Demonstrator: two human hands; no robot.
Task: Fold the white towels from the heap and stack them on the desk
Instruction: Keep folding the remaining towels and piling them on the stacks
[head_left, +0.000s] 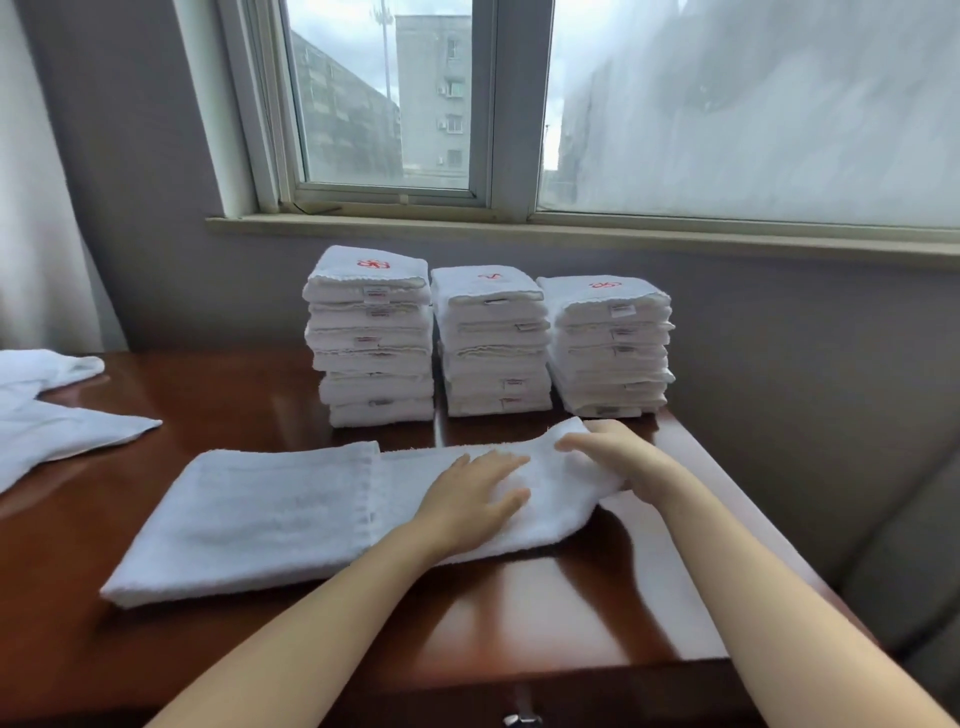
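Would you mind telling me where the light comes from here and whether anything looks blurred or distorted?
Head view: daylight enters through the window behind the towel stacks, leaving pale glare on the glossy desk; the right hand at the towel is slightly motion-blurred; the wide-angle lens tilts the frame.

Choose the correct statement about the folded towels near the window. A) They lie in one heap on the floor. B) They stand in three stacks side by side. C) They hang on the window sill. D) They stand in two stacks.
B: three stacks of folded white towels stand side by side on the desk below the window.
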